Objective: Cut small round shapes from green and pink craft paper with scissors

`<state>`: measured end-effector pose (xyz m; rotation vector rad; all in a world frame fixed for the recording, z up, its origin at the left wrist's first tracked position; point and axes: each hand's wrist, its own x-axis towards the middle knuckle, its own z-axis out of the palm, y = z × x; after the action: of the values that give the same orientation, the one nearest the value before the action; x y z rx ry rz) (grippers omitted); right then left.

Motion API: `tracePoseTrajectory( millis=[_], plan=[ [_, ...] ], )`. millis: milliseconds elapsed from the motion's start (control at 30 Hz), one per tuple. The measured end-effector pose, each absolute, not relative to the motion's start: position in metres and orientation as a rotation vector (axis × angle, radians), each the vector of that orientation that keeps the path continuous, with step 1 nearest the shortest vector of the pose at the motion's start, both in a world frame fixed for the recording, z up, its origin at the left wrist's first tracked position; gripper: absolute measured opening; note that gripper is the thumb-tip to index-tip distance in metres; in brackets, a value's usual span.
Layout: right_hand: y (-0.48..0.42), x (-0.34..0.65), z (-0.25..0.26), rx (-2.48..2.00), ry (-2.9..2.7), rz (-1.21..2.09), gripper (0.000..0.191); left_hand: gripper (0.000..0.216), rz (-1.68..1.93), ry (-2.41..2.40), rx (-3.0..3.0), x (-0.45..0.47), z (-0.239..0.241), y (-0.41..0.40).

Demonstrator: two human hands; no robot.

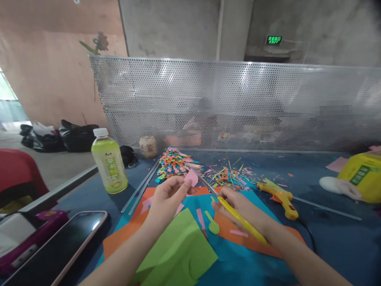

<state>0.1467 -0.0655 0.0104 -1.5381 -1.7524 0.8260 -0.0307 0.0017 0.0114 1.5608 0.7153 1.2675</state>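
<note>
My left hand (pixel 166 199) pinches a small pink paper piece (pixel 192 177) between thumb and fingers, held above the coloured sheets. My right hand (pixel 239 206) grips yellow-handled scissors (pixel 240 218), whose metal blades (pixel 206 184) point up-left and reach the pink piece. Below the hands lie a folded green sheet (pixel 178 252), orange paper (pixel 243 237) and teal paper (pixel 232 266). A small green cut-out (pixel 213 225) rests on the teal sheet.
A heap of coloured paper scraps (pixel 174 162) lies further back, with more scattered bits (pixel 229 175). Green drink bottle (pixel 109 160) at left, phone (pixel 53 252) at lower left, yellow glue gun (pixel 278 196) and yellow carton (pixel 368 176) at right. A perforated metal screen (pixel 239 103) borders the table.
</note>
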Motion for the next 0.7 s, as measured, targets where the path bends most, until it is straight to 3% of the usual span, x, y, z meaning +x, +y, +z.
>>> tracePoseTrajectory(
  millis=[700],
  plan=[
    [-0.078, 0.138, 0.029, -1.645, -1.629, 0.957, 0.03, 0.019, 1.299, 0.713, 1.755, -0.033, 0.004, 0.008]
  ],
)
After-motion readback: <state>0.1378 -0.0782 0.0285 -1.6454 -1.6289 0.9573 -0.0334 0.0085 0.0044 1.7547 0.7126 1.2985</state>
